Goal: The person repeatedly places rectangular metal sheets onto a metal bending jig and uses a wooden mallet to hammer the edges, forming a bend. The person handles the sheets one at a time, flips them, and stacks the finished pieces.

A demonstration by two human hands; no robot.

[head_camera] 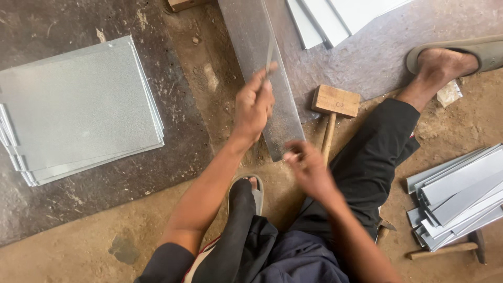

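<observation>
A long narrow strip of galvanised sheet metal (257,47) lies on the ground, running away from me. My left hand (252,105) is raised over its middle, fingers pinched on a thin metal tool (270,55) that looks like a scriber or blade. My right hand (309,165) grips the strip's near end at its corner. I sit on the dirt floor with legs spread, a sandalled foot (251,187) under the strip's near end.
A wooden mallet (332,107) lies just right of the strip. A stack of square metal sheets (78,110) sits at left, folded metal strips (461,194) at right with a hammer (445,250), more sheets (335,18) at top. My other foot (445,63) reaches far right.
</observation>
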